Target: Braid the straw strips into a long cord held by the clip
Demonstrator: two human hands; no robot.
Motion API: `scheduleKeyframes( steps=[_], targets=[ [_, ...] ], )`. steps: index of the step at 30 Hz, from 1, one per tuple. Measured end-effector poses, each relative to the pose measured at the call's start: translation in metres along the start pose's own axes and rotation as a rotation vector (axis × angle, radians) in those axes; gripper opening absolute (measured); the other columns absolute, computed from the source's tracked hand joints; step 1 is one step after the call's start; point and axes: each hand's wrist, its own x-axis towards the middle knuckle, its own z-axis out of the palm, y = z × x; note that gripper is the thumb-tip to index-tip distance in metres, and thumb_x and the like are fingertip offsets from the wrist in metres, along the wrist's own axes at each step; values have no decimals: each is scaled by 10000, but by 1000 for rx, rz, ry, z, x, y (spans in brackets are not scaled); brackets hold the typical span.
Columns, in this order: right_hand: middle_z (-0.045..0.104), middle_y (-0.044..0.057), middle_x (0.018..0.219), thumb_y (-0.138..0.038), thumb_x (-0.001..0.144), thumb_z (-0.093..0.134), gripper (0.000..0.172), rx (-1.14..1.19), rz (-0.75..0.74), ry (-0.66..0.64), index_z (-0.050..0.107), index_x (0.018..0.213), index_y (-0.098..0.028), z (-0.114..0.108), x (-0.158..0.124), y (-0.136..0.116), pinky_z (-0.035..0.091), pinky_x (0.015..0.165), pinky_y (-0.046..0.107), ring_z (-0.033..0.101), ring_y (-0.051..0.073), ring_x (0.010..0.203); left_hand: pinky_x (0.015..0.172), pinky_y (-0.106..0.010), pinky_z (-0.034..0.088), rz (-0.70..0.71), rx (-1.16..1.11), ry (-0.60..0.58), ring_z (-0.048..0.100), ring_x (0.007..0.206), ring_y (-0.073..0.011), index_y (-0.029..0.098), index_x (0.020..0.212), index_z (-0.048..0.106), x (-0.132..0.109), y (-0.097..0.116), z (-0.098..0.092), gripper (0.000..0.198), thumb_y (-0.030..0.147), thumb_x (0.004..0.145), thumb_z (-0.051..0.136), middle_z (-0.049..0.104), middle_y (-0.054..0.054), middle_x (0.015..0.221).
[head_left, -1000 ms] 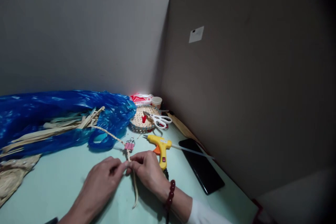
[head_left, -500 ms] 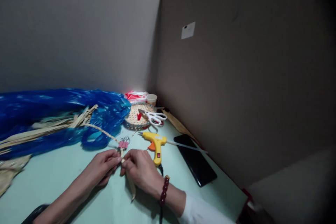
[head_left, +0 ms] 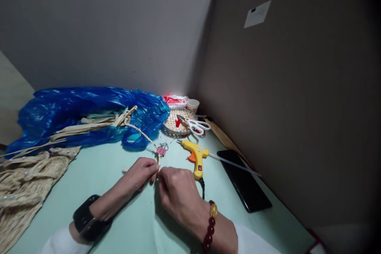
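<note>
A thin braided straw cord (head_left: 144,135) runs from the straw bundle toward me, with a pink binder clip (head_left: 161,150) gripping it. Just below the clip, my left hand (head_left: 142,173) pinches the braid between thumb and fingers. My right hand (head_left: 181,192) is closed right beside it, fingers curled downward at the cord's lower end. The straw strip that it held a moment earlier is now hidden beneath the knuckles. To the right lies a yellow glue gun (head_left: 196,151), its clear glue stick reaching over a black phone (head_left: 242,180).
Behind are a blue plastic bag (head_left: 89,97) with a straw bundle (head_left: 98,125), a shallow woven basket (head_left: 171,130) with white-handled scissors (head_left: 197,126) and a red clip, and a paper cup (head_left: 193,105). A woven straw piece (head_left: 32,190) lies at left. Walls bound the table.
The view has swung left, so objects sit farther right. My right hand has turned knuckles-up over the cord end, covering the straw strip. My left hand still pinches the braid.
</note>
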Motion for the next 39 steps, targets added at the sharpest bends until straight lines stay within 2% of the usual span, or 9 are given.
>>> scheduleKeyframes(
  steps=[6,8,12,15,18,24,29,34,39],
  targets=[
    [651,71,794,-64,789,515,144,-191,-312,-73,610,874,-129,14,-9,-5,254,536,313,555,201,684,386,-206,85,-26,-129,-82,142,412,-50,214,648,429,-12,3,-3,244,385,729,583,275,128,483],
    [646,52,759,-161,857,511,106,-123,-255,-17,616,844,-157,9,-6,-2,295,577,308,542,192,684,393,-212,80,-31,-137,-88,151,419,-49,218,668,415,-13,5,-4,253,375,712,609,288,126,496],
    [656,63,854,-305,916,493,200,117,43,165,643,919,-171,-7,6,10,353,727,300,555,191,805,400,-217,93,-15,-129,-124,133,432,-52,217,664,411,-11,7,-5,273,391,710,616,273,126,506],
    [640,44,757,-292,917,488,218,436,156,5,649,876,-150,-9,16,17,349,658,255,545,153,714,396,-218,104,-2,-72,-140,148,432,-57,216,693,426,-10,5,-5,260,416,728,589,317,113,537],
    [569,-4,604,-241,910,460,256,622,179,-123,612,724,-153,0,24,22,316,589,229,493,117,608,394,-228,122,21,55,-121,158,414,-64,211,685,450,-8,4,-5,233,420,773,507,350,99,536],
    [431,-39,517,-191,833,470,262,700,234,-76,533,582,-153,18,28,25,264,518,213,383,94,544,551,-250,260,161,456,13,416,552,-131,177,544,532,-10,7,-6,283,336,777,507,490,23,540],
    [406,-37,503,-178,783,451,239,726,262,-1,513,554,-150,20,25,21,265,511,207,369,92,536,583,-285,215,187,744,139,429,569,-161,193,552,541,-23,20,-6,283,298,808,482,534,5,549],
    [262,-49,499,-169,743,462,255,717,255,43,388,500,-165,20,23,21,193,493,230,266,87,523,565,-269,264,185,844,129,504,570,-170,200,570,538,-33,30,-3,322,343,843,446,583,-4,552],
    [227,-45,546,-170,729,459,255,772,229,1,326,513,-174,23,22,29,170,498,236,219,91,553,606,-278,335,186,919,131,611,667,-210,196,710,590,-42,23,20,286,260,885,374,683,-53,693]
  ],
)
